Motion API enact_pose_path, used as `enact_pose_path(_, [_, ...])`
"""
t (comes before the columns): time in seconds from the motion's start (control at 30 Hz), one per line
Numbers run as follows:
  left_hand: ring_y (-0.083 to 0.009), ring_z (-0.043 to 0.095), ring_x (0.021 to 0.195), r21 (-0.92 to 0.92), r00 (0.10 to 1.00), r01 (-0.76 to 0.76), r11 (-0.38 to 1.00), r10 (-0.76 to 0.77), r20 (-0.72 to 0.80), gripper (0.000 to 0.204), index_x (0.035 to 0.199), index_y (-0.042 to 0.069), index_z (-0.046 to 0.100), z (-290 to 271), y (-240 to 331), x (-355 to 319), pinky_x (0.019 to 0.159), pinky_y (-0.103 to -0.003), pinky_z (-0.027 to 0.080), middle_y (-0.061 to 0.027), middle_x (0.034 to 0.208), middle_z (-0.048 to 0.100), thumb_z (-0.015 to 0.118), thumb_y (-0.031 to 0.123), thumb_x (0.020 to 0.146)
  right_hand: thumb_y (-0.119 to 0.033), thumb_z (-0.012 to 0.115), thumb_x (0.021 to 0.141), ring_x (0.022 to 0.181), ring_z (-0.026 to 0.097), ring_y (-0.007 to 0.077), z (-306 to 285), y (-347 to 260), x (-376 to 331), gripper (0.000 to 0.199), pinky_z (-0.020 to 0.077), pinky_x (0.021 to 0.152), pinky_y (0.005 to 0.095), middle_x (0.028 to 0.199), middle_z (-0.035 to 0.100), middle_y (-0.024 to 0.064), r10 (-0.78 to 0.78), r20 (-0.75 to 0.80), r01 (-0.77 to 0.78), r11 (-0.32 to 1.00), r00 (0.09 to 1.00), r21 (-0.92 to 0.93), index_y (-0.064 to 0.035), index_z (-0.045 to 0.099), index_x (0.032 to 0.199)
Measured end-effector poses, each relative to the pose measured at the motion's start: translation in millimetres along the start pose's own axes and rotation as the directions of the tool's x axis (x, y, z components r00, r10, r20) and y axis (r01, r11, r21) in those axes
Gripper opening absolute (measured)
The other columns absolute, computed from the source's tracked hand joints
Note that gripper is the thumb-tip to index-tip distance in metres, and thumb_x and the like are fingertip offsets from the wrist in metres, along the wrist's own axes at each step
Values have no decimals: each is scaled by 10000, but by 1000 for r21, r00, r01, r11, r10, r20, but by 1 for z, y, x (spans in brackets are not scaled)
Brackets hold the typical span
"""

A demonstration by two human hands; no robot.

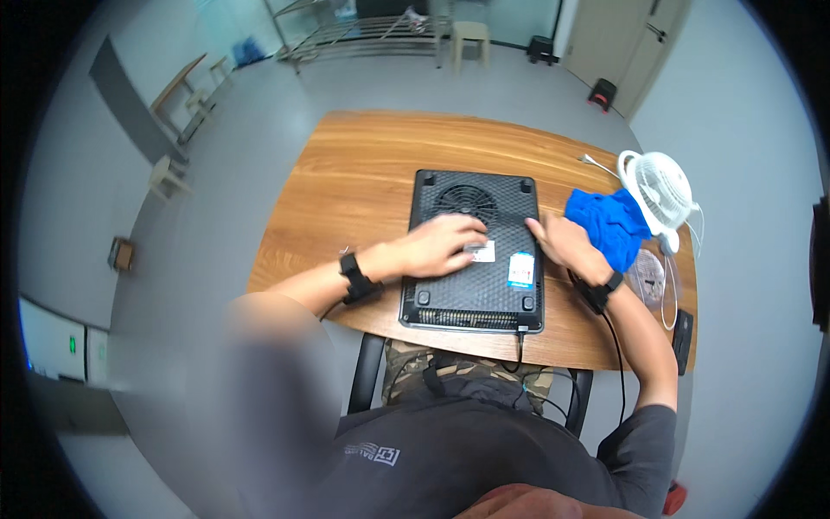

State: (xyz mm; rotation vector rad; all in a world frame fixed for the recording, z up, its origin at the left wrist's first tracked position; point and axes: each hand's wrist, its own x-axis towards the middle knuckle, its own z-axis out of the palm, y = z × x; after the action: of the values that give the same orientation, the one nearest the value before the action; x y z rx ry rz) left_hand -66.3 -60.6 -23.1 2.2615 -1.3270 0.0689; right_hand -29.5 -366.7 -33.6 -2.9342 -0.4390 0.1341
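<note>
The black flat appliance [467, 292] lies underside up by the tabletop's [346, 173] near edge, its long axis pointing toward the far edge. The left hand [443, 246] rests across its middle, fingers loosely bent, grasping nothing visible; the right hand [566, 241] touches its right long side, grip unclear.

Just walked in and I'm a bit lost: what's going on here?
A seated person has a flat black appliance lying with its vented, footed underside up on a wooden table. Their left hand rests across its middle, and their right hand is at its right edge. A blue cloth and a white fan are farther right.
</note>
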Motion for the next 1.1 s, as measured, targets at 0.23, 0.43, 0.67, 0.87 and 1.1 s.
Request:
enact_pose_path(0.23, [-309,671,986,-55,815,561,826,-563,-140,273,1155,8,689,-66,-30,-128,861,-415,559,-155,1055,665,696,160,929,-401,677,957,885,694,440,14,43,-67,472,573,720,519,1047,670,236,-69,-77,62,994,995,-88,6,591,1180])
enact_pose_path(0.43, [-323,676,927,-3,770,632,775,-629,-111,203,1085,34,723,-57,-19,-189,813,-405,566,-148,1008,669,722,129,906,-234,770,876,859,682,452,26,45,-73,511,577,658,504,1068,603,258,-78,-154,63,993,985,-98,20,466,1200])
enact_pose_path(0.67, [-342,665,959,40,747,661,750,-651,-137,218,1068,27,728,-47,-18,-187,840,-419,559,-143,1032,653,744,178,911,-156,748,873,833,668,472,24,60,-72,438,574,663,525,1066,584,260,-4,-168,-8,997,986,-73,2,446,1148])
enact_pose_path(0.87, [-352,656,991,126,751,657,743,-631,-194,245,1051,11,733,-34,-15,-181,862,-428,551,-147,1035,645,758,206,906,-135,740,862,843,655,469,35,75,-78,414,564,668,533,1085,552,252,0,-247,-14,998,969,-57,1,464,1138])
enact_pose_path(1.1, [-329,642,985,182,765,638,748,-590,-259,167,983,26,730,-23,-18,-183,865,-422,541,-123,975,662,753,165,893,-142,768,836,850,660,447,31,75,-81,414,563,669,512,1082,529,233,8,-244,-31,995,970,-91,-6,505,1125])
